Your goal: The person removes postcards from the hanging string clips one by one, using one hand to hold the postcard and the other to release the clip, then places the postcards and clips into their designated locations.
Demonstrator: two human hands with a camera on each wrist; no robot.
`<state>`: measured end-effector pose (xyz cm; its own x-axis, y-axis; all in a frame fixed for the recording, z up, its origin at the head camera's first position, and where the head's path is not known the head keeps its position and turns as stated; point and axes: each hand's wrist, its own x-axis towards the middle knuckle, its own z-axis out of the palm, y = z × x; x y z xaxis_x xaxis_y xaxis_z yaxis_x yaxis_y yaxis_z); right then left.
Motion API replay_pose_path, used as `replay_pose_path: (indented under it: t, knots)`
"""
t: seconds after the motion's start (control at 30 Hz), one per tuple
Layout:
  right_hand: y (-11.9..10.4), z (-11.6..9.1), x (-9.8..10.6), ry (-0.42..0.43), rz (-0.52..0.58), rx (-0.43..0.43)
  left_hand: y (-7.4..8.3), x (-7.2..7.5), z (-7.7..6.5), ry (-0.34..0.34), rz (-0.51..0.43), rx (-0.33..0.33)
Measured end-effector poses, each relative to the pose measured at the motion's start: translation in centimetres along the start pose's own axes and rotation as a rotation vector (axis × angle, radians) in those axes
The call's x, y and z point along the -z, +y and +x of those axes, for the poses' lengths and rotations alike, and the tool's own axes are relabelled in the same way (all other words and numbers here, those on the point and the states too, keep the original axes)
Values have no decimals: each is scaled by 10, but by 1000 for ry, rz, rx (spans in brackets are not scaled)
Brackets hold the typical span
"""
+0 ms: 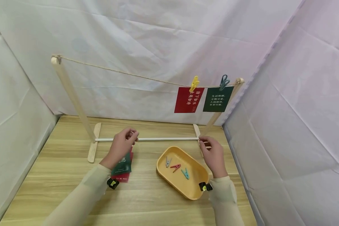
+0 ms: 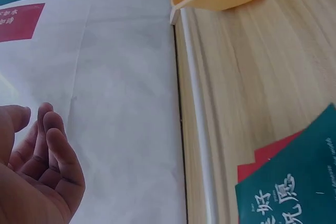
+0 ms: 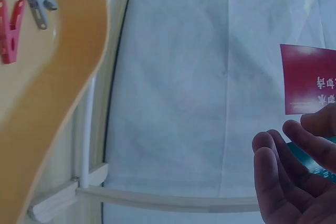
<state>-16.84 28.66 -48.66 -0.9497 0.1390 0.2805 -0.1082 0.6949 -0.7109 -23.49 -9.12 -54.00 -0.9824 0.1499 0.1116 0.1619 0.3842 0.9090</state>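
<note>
My left hand (image 1: 123, 143) hovers over a small pile of cards, its fingers loosely bent and nothing between them. A green card (image 1: 123, 165) lies on top of the pile, with a red card (image 1: 124, 178) sticking out beneath; the left wrist covers part of both. My right hand (image 1: 213, 154), also bare and loosely curled, is beside the yellow tray (image 1: 199, 175), near the rack's right foot. From the string (image 1: 110, 68) hang a red card (image 1: 187, 102) under a yellow clothespin (image 1: 194, 83) and a green card (image 1: 217, 102) under a dark green clothespin (image 1: 224, 82).
In the tray lie a grey clothespin (image 1: 168, 162), a red clothespin (image 1: 175, 167) and a turquoise clothespin (image 1: 185, 173). Wooden posts (image 1: 73, 94) hold up the string, and a white rod (image 1: 166, 138) joins their feet. White cloth (image 1: 146, 40) encloses the wooden table (image 1: 146, 201) at the back and sides.
</note>
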Motion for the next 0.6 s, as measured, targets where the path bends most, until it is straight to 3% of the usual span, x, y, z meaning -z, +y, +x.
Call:
replay_pose_path:
  t: [0.23, 0.6]
  knots:
    - [-13, 8, 5, 22, 18, 19, 14, -3, 7, 1, -26, -26]
    - [-25, 15, 12, 41, 66, 33, 22, -16, 19, -12, -25, -55]
